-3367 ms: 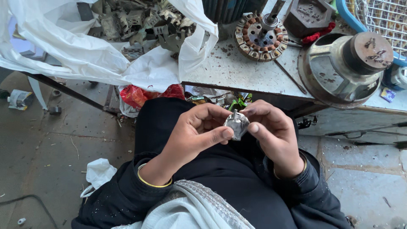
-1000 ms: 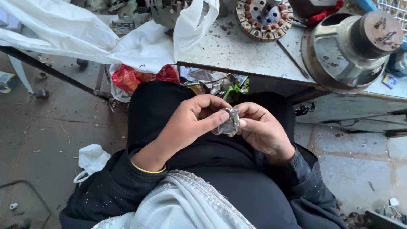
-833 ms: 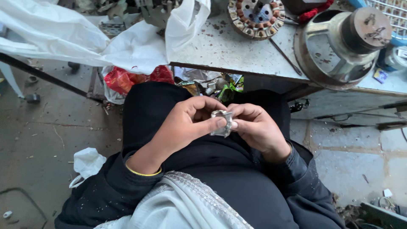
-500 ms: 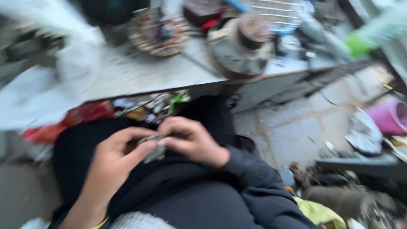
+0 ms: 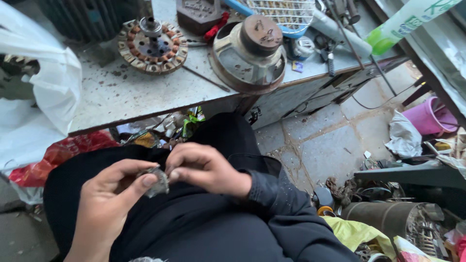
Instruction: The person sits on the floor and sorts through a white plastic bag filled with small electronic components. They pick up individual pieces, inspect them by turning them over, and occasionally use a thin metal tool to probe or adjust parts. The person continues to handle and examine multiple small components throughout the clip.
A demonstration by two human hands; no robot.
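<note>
Both hands work a small grey metal part over the lap.

Left hand point(image 5: 114, 194) pinches the small metal part point(image 5: 156, 182) between thumb and fingers; right hand point(image 5: 204, 167) has fingertips closed on its other edge, just touching. Looks like mid-inspection or prying at the piece; a next move would need a steady left-hand hold. Behind: white plastic bag point(image 5: 39, 97), workbench point(image 5: 116, 97), wound stator point(image 5: 153, 46), speaker frame point(image 5: 250, 53).

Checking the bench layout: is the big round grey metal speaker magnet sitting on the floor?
No, the big round grey metal speaker magnet rests on the speckled grey workbench, near its front edge.
</note>
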